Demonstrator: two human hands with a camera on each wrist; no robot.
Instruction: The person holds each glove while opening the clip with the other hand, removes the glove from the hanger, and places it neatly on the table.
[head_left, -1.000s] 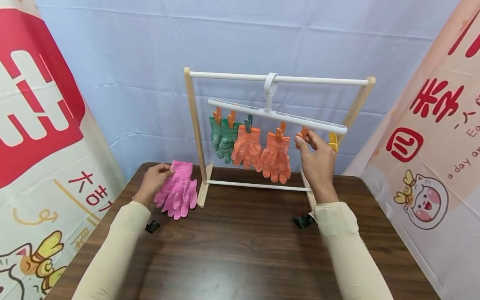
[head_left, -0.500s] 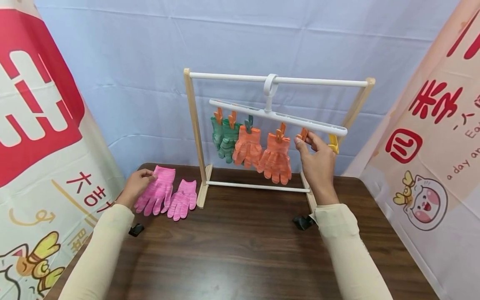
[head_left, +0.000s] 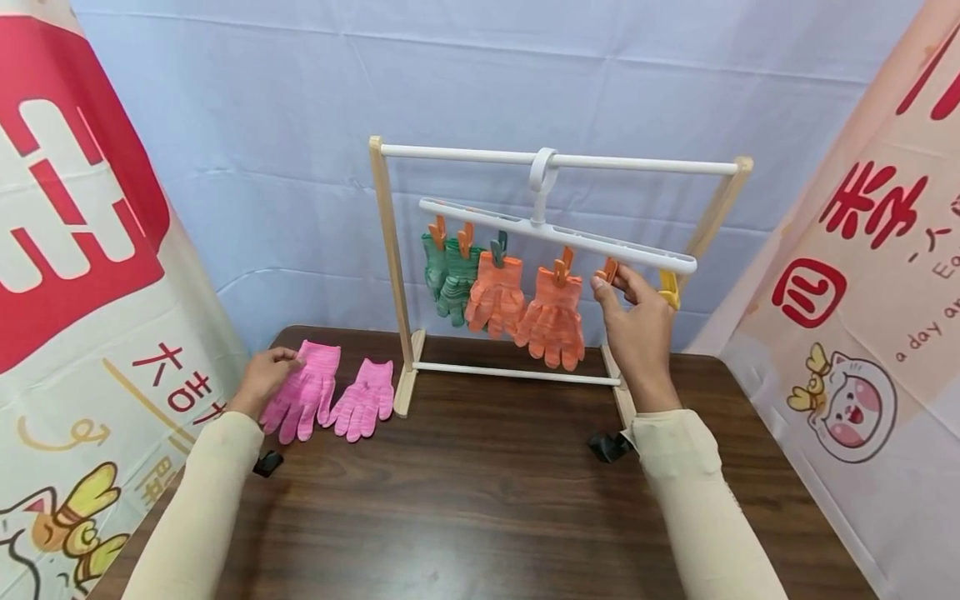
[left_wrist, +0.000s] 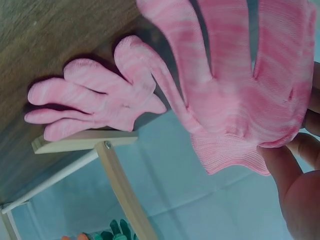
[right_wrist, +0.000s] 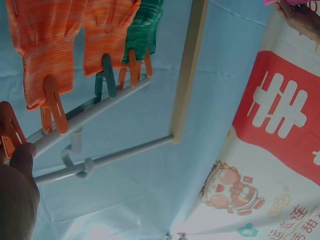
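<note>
"Pinching at both ends! The left hand has thumb and fingers on the cuff of a pink glove, at the left of the worktop."

"And the right hand?"

"Up at the white hanger, thumb and fingertips nipping an orange peg. No glove under that one."

"What's the score?"

"Four gloves hanging, by my count! Two green gloves on a pair of orange pegs, then two orange gloves, one on a dark green peg, the other on its own orange clip."

"Still to hang?"

"Two pinks, I'd judge: the one in the left grip, and its partner lying just beside it, near the foot of the rack. Neither is pegged."

"Pegs enough?"

"Looks so! There's the one in the right grip, plus a yellow peg near the hanger's low end, with no glove that I can see."

"Roughly two-thirds done, then?"

"That's my reading, with both pinks outstanding."
</note>
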